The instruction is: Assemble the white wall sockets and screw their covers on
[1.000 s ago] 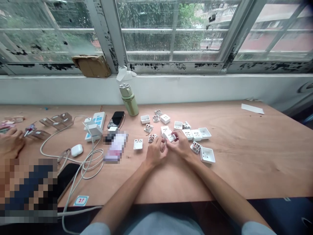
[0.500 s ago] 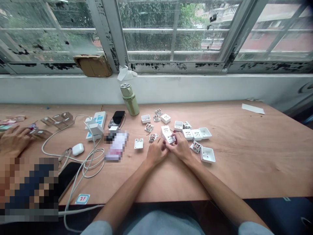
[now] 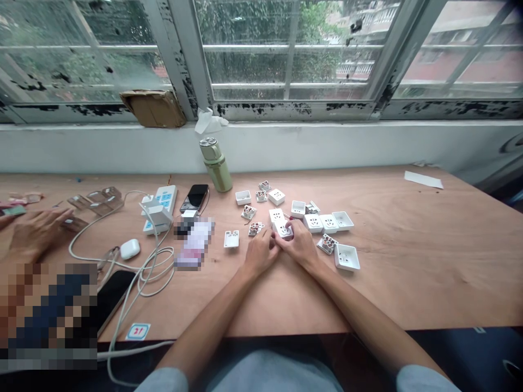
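Observation:
A white power socket (image 3: 283, 228), face up, is gripped between the thumb and fingers of my right hand (image 3: 301, 244). My left hand (image 3: 260, 251) is closed, its fingertips at the socket's near left edge; part of that contact is hidden. Just behind the held piece is another white socket (image 3: 275, 215). To the right of my right hand, two sockets, including a white socket (image 3: 313, 222), stand side by side with an open white housing (image 3: 343, 220). Left of the held socket lies an insert with metal contacts (image 3: 256, 228).
Further inserts and housings lie around, including a housing (image 3: 347, 257) at right and a notched cover (image 3: 231, 239) at left. A green flask (image 3: 216, 166) stands behind. Left are a power strip (image 3: 165, 198), cables (image 3: 157, 267), phones and a co-worker's hand (image 3: 36, 231).
The held socket has turned slightly and sits a little differently against the one behind it. My hands have barely moved. The co-worker's hand at left has shifted right.

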The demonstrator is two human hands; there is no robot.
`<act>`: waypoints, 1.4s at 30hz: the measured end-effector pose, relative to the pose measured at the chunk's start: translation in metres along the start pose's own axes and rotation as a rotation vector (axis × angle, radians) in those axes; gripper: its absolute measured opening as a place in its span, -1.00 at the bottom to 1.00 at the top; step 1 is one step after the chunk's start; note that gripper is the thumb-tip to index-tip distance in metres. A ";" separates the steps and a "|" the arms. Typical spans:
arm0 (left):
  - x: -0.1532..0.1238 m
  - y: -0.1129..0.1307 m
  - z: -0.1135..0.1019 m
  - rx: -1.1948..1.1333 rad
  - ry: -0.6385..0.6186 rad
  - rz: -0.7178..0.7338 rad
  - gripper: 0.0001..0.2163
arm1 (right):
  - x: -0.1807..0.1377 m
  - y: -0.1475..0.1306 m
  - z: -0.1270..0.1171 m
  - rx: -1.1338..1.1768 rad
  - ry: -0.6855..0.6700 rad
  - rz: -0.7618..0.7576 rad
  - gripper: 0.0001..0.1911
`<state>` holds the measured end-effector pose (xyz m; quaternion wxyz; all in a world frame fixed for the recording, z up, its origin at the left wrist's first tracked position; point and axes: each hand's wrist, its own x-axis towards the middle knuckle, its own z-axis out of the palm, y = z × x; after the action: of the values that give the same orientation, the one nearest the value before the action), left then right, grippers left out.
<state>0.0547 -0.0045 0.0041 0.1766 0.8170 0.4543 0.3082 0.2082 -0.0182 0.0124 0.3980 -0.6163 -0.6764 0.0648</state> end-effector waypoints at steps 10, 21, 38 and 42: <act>-0.001 -0.005 0.004 -0.020 0.038 -0.061 -0.90 | 0.001 0.011 0.005 0.063 0.006 -0.065 -0.70; 0.001 -0.007 0.004 -0.059 0.044 -0.072 -0.92 | 0.004 0.014 -0.001 0.149 -0.067 -0.108 -0.72; 0.000 -0.002 0.000 -0.103 0.062 -0.084 -0.87 | 0.004 0.020 -0.004 0.192 -0.149 -0.095 -0.79; 0.000 -0.003 0.001 -0.109 0.068 -0.093 -0.86 | 0.004 0.019 -0.004 0.195 -0.147 -0.097 -0.79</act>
<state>0.0533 -0.0023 0.0018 0.2192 0.7732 0.4801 0.3515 0.2259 -0.0125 0.0061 0.4078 -0.5348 -0.7235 0.1558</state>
